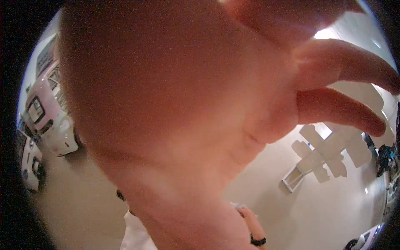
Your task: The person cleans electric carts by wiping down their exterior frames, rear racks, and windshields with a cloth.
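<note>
My left hand (200, 96) fills most of the head view, very close, palm toward the camera. Its fingers reach to the right, spread apart and slightly bent, with nothing seen in them; the upper fingers run out of the picture. Below it, partly behind the left wrist, is my right hand (247, 220), much smaller, with a black band (258, 241) at the wrist. Its fingers look curled by a small pale thing (237, 205) whose kind I cannot make out. White cloth (135, 233) shows left of my left forearm.
Pale rounded bodies with dark-framed openings, a large one (46, 108) and a smaller one (31, 160), stand at the left. Several pale seat-like shapes (321, 154) and a white-framed piece (293, 179) are on the beige floor (316, 212) at right. Dark clutter (386, 160) lines the right rim.
</note>
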The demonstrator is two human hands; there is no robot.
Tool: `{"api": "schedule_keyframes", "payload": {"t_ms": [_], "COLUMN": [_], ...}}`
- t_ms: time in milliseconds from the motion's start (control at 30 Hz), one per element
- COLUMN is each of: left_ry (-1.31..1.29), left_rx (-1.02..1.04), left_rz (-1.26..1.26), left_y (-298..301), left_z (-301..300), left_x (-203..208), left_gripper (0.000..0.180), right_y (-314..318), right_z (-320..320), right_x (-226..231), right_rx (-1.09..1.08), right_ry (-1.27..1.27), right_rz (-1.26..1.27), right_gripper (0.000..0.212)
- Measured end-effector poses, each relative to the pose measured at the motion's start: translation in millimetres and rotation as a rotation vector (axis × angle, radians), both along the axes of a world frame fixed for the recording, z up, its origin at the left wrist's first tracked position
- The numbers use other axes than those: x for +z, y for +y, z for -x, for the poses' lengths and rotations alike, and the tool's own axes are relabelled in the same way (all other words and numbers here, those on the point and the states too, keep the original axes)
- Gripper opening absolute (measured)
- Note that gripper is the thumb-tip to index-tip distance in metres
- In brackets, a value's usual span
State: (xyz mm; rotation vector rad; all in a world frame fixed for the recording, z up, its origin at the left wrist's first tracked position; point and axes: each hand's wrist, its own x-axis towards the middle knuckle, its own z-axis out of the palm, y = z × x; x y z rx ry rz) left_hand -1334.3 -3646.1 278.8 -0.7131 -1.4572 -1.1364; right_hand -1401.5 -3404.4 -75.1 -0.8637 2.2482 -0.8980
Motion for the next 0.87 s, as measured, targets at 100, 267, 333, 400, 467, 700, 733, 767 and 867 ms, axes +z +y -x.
{"api": "schedule_keyframes", "payload": {"t_ms": [100,267,333,400,467,700,733,767,867], "left_ry": [-0.019,-0.010,-0.035,-0.255,-0.404,-1.005,-0.997,-0.973,-1.136], "left_rx": [0.002,-0.127,-0.243,-0.442,-0.514,-0.322,-0.314,-0.241,-0.309], "left_rz": [0.032,-0.035,-0.094,-0.100,-0.066,0.270,0.263,0.389,0.558], "left_y": [-29.7,-67.3,-91.0,-120.1,-142.8,-125.1,-123.9,-122.2,-128.1], "left_z": [44.0,126.9,163.1,226.9,287.3,437.3,449.6,465.6,519.1], "left_x": [3.4,-2.7,-1.8,-33.5,-76.9,-240.1,-256.7,-276.7,-323.1], "left_gripper": [0.094,0.094,0.095,0.090,0.067,0.044,0.044,0.048,0.063], "right_y": [-67.9,-130.2,-146.5,-144.3,-158.7,-162.3,-161.2,-160.6,-161.6], "right_z": [41.8,111.8,137.9,204.3,229.6,350.4,373.5,398.9,462.1], "right_x": [-3.6,60.5,84.3,43.9,50.3,45.5,44.1,46.0,68.7], "right_rx": [0.029,-0.259,-0.385,-0.155,-0.201,-0.337,-0.331,-0.328,-0.448], "right_ry": [-0.019,-0.055,0.004,0.113,0.126,0.136,0.152,0.161,-0.024], "right_rz": [0.269,0.110,0.088,0.118,0.208,0.262,0.253,0.245,0.208], "right_gripper": [0.023,0.023,0.023,0.022,0.022,0.020,0.020,0.020,0.024]}}
